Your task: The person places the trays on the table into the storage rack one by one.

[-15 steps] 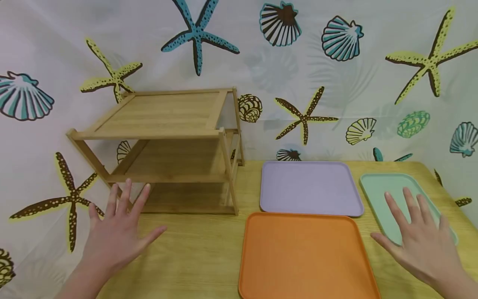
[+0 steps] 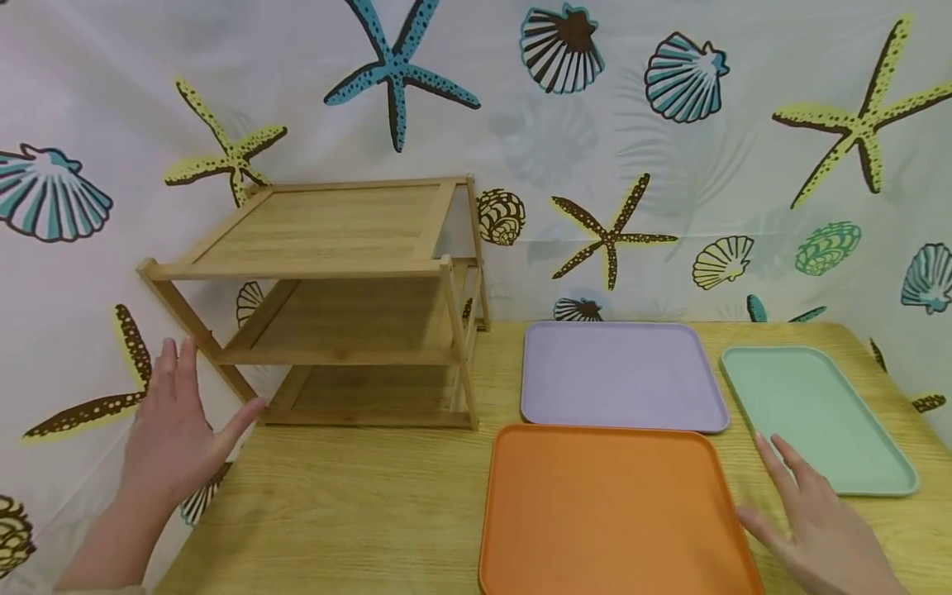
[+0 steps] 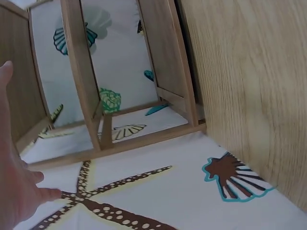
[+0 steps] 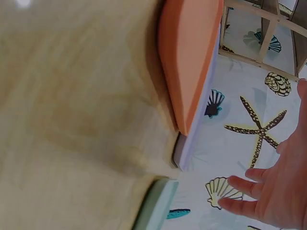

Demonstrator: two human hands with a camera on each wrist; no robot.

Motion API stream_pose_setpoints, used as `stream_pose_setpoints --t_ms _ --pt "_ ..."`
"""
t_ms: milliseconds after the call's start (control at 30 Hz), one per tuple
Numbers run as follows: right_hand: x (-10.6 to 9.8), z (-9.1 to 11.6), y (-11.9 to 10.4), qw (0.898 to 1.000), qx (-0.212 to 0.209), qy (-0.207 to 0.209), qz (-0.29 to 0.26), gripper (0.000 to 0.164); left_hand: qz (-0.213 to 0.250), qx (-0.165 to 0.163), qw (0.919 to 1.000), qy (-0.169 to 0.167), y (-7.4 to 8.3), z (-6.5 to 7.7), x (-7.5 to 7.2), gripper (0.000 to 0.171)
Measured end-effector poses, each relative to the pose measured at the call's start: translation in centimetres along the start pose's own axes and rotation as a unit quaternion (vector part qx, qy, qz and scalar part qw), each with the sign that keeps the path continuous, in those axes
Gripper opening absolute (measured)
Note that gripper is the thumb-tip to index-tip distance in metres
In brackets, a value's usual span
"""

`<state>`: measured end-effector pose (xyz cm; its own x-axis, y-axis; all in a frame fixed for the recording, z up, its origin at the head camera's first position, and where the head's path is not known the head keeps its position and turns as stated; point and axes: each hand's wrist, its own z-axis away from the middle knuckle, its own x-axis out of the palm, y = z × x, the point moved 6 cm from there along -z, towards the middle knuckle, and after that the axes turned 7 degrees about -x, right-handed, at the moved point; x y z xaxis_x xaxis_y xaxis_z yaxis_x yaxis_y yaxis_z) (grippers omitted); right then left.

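My left hand (image 2: pixel 173 434) hovers in front of the wooden shelf rack (image 2: pixel 335 268), at its lower left, fingers straight and thumb spread, holding nothing. Over on the right, my right hand (image 2: pixel 814 521) is held above the table between the orange tray (image 2: pixel 617 512) and the mint green tray (image 2: pixel 818 413). Its fingers are extended and nothing is in them. Behind the orange tray lies a lavender tray (image 2: pixel 621 376). In the right wrist view the right hand (image 4: pixel 276 187) appears with spread fingers, apart from the trays.
The rack has three wooden tiers and stands at the back left of the wooden table (image 2: pixel 349 496). A white cloth (image 2: pixel 550 165) printed with starfish and shells hangs behind and along both sides.
My left hand has shifted left, away from the rack's front, and its fingers have drawn closer together. My right hand has lowered toward me, off the green tray's image.
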<state>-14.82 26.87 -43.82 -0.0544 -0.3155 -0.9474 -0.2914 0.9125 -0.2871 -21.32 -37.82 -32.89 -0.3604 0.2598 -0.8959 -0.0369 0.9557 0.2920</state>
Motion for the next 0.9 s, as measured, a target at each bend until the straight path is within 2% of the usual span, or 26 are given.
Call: stream_pose_setpoints --t_ms 67,133,233,300,367,433,500,633,800,900 --pt "0.9 0.2 0.0 0.999 0.008 -0.021 -0.031 0.09 0.059 -0.022 0.998 0.006 -0.7 -0.7 0.0 0.102" --pt "1.6 0.3 0.0 0.997 0.011 -0.031 -0.065 0.089 0.131 -0.046 0.9903 0.009 -1.5 -1.4 0.0 0.101" --pt "2.4 0.4 -0.1 0.993 0.014 -0.034 -0.115 0.087 0.233 -0.072 0.9697 0.007 -2.5 -2.5 0.3 0.098" --pt "2.8 0.2 -0.1 0.989 0.011 -0.036 -0.146 0.085 0.286 -0.082 0.9546 0.0 -3.1 -3.2 0.6 0.095" --pt "3.2 0.1 -0.1 0.984 0.007 -0.043 -0.175 0.082 0.32 -0.09 0.9431 -0.01 -3.6 -3.8 0.8 0.09" --pt "3.6 -0.1 0.1 0.979 0.004 -0.052 -0.197 0.08 0.339 -0.095 0.936 -0.016 -3.9 -4.4 1.1 0.084" --pt "4.0 -0.2 0.3 0.975 0.005 -0.064 -0.215 0.08 0.348 -0.101 0.9319 -0.017 -4.1 -4.8 1.2 0.08" --pt "4.5 -0.2 0.7 0.969 0.008 -0.072 -0.235 0.079 0.348 -0.113 0.9304 -0.015 -4.4 -5.5 1.4 0.074" --pt "4.5 -0.1 1.0 0.967 -0.032 -0.026 -0.253 0.075 0.337 -0.13 0.9325 -0.011 -4.8 -6.6 1.2 0.069" --pt "4.5 0.0 1.4 0.963 -0.067 0.011 -0.262 0.076 0.314 -0.145 0.9382 0.002 -5.4 -7.2 0.8 0.066"
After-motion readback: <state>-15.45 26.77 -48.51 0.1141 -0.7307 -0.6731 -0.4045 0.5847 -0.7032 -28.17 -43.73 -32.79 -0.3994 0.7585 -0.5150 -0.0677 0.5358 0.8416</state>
